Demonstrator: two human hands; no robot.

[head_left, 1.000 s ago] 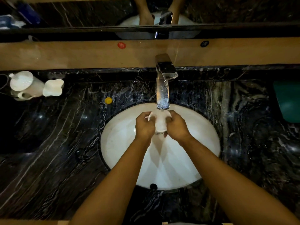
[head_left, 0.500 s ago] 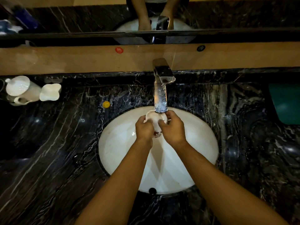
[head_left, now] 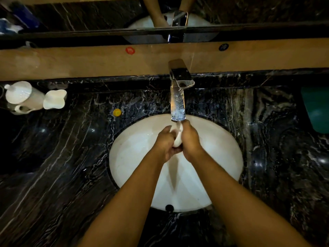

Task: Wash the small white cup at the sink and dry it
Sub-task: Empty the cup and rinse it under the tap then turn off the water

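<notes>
Moved: hands closed tighter round cup [head_left: 177,138], now edge-on
Grip: left hand [head_left: 164,144], right hand [head_left: 190,139] both clasping cup
Handling: wet, slippery, fragile; hold by sides

cup [head_left: 177,138] between hands over basin [head_left: 219,148] | faucet [head_left: 178,97] behind

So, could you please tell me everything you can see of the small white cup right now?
The small white cup is plain white and smooth, ceramic by its look, though blurred. Only a narrow strip shows between the left hand and the right hand, which clasp it from both sides. It is held over the white sink basin, just below the faucet spout, with running water falling onto its top. Its handle, rim and tilt cannot be made out.
</notes>
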